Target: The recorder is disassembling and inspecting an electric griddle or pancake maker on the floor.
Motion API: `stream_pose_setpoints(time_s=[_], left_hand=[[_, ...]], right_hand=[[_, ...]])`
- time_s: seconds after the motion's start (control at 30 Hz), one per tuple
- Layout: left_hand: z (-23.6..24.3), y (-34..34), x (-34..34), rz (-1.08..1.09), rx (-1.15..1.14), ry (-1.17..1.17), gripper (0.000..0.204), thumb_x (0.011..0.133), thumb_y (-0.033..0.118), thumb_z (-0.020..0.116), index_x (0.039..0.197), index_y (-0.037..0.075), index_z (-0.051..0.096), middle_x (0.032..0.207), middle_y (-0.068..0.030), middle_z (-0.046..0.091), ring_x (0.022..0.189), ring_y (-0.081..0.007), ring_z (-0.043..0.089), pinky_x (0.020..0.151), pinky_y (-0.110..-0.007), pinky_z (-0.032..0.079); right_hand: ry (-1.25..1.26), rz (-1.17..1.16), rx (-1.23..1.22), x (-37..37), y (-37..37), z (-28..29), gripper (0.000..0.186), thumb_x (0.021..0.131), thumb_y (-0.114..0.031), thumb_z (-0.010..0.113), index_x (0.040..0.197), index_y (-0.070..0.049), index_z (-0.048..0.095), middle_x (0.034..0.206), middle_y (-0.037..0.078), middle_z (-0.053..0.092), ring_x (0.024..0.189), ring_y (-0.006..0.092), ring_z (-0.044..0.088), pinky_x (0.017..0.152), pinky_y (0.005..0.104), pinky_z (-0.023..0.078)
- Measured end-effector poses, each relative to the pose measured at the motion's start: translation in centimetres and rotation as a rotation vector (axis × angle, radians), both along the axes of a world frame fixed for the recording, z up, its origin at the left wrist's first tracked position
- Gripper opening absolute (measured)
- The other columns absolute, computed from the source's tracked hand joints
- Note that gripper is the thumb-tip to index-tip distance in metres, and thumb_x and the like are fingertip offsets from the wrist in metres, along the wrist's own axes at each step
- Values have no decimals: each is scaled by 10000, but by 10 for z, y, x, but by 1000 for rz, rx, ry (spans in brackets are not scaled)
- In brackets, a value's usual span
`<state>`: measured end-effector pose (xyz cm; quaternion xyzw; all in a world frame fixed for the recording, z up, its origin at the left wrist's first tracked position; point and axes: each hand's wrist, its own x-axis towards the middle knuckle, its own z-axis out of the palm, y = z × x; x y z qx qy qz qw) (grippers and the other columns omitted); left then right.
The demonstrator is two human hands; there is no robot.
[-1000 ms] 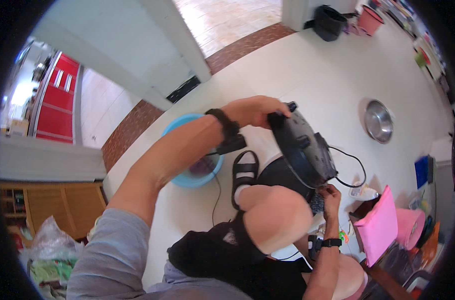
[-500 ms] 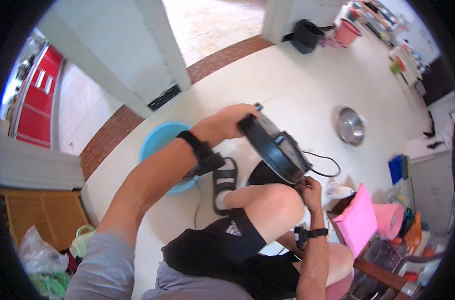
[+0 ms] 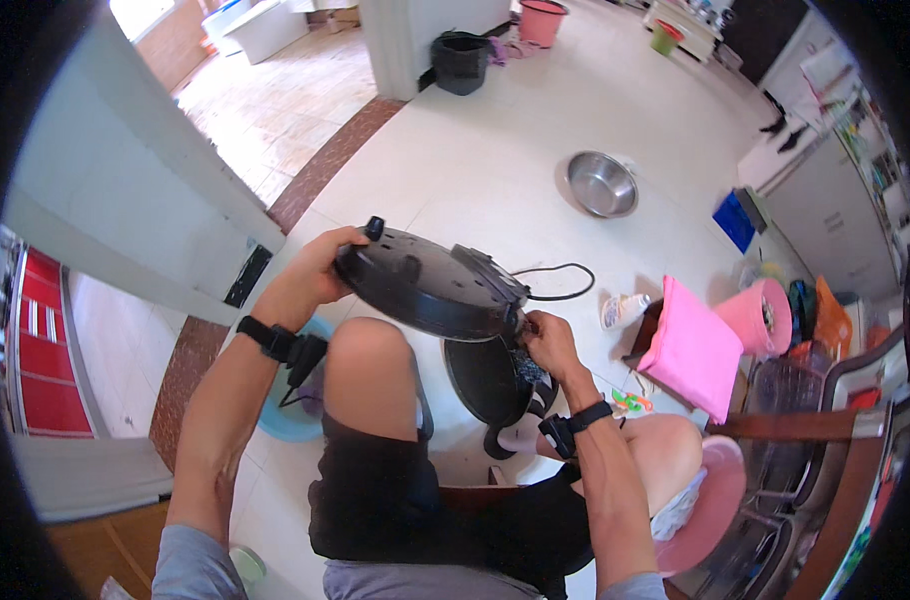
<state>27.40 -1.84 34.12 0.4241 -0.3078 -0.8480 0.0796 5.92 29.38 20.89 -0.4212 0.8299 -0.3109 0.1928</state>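
Black round appliance (image 3: 425, 290) was up off floor, tilted, right end lower, between my hands just beyond knees. Left hand (image 3: 323, 266) gripped its left edge; right hand (image 3: 553, 346) had fingertips closed on its right end. Black cord (image 3: 573, 296) looped out behind. Dark round disc (image 3: 483, 388) showed beneath (joined or separate, couldn't tell). Steel bowl (image 3: 603, 186) sat well apart.

Dressed in a grey short-sleeved top (image 3: 195, 560) and black shorts (image 3: 375, 500). Banded at both wrists (image 3: 579, 393) with black straps (image 3: 591, 415) carrying boxy black devices (image 3: 557, 437). Shod in a dark sandal (image 3: 493, 441) over a pale sock (image 3: 518, 438).
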Motion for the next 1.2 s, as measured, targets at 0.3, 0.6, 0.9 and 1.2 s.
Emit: stream_pose_setpoints(time_s=[0.3,0.6,0.9,1.2], left_hand=[[26,-10,-28,-215,-107,-153,196,812,110,698,973,6,652,928,-114,714,820,-237,708,778,-375,608],[31,19,-81,-177,-121,-165,228,749,48,725,899,48,554,887,-95,618,789,-241,657,729,-385,608],[-42,28,-94,-278,-951,180,281,758,63,737,991,29,582,903,-102,628,785,-245,670,697,-377,611],[35,72,-97,67,-223,-175,175,780,38,718,925,30,620,859,-76,592,735,-208,628,619,-360,577]], right_hand=[[-67,-14,6,9,4,-20,198,758,-89,642,921,14,688,812,208,685,777,348,676,712,415,519],[-230,-145,-9,0,20,-57,217,738,-64,708,946,-3,706,796,138,716,727,202,675,669,321,516],[-361,-139,-53,-15,25,-94,258,722,-111,757,963,-24,727,831,157,720,746,244,681,698,351,511],[-386,-142,-49,-11,21,-59,184,774,-56,761,949,-7,738,927,89,757,807,145,674,737,319,526]])
